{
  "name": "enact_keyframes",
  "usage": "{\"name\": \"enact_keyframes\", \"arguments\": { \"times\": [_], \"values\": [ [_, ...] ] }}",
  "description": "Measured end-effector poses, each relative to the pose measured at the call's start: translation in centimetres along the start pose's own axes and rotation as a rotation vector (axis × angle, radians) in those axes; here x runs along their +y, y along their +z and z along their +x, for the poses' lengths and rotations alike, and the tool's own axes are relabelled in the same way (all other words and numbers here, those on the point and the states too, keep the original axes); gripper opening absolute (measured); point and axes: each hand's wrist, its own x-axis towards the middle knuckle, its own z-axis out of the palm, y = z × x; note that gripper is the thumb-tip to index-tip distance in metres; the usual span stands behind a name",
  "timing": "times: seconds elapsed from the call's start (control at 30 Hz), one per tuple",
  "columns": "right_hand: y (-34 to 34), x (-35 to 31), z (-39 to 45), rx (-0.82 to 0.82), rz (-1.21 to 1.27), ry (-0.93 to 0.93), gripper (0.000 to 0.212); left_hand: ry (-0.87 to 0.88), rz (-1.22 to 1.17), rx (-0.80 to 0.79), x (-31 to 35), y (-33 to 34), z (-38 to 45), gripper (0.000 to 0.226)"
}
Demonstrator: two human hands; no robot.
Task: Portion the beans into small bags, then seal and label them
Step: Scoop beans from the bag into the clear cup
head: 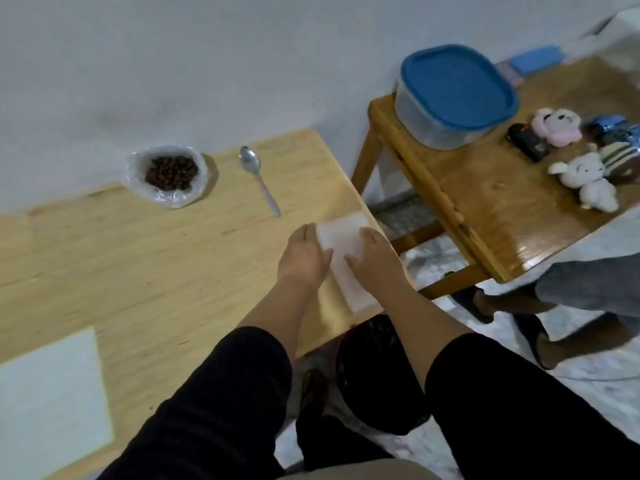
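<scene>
Two hands noted: left hand (304,256) and right hand (375,259) lie flat, fingers extended, on one white stack of small plastic bags (346,251) at the light wooden desk (138,271)'s right edge. We count one clear bag of brown beans (170,173) and one metal spoon (258,176) near the far edge, against a white wall (173,57).

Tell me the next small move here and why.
Probably peel one bag off the white stack. Both the left hand and the right hand rest on it at the table's right edge, while the beans sit open in their plastic and the spoon lies untouched beside them. Nothing looks ready to fill yet, so a single bag seems to come first.
</scene>
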Motion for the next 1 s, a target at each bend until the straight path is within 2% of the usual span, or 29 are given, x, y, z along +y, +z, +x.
{"name": "enact_keyframes", "arguments": {
  "times": [0.3,0.5,0.6,0.73,0.83,0.93,1.0],
  "values": [
    [1.6,1.0,1.4,0.066,0.083,0.027,0.078,0.044,-0.022,0.196,-0.7,1.6,0.7,0.060],
    [1.6,0.9,1.9,0.106,0.198,0.083,0.085,0.101,-0.174,0.369,-0.4,2.0,-0.1,0.038],
    [1.0,0.8,2.3,0.124,0.304,0.106,0.084,0.050,-0.346,0.368,0.1,1.5,0.1,0.014],
    [-0.5,0.3,2.8,0.203,0.287,0.010,0.079,0.046,-0.453,0.338,0.8,0.1,0.1,0.015],
    [-2.4,-0.8,3.6,0.298,0.206,-0.159,0.066,0.063,-0.464,0.394,0.9,-1.8,0.2,0.018],
    [-4.6,-3.3,4.6,0.303,0.141,-0.286,0.028,0.065,-0.467,0.499,0.6,-4.8,0.5,0.012],
    [-5.8,-5.7,4.9,0.294,0.210,-0.368,0.018,0.045,-0.497,0.586,0.2,-7.3,0.3,0.008]
  ]
}}
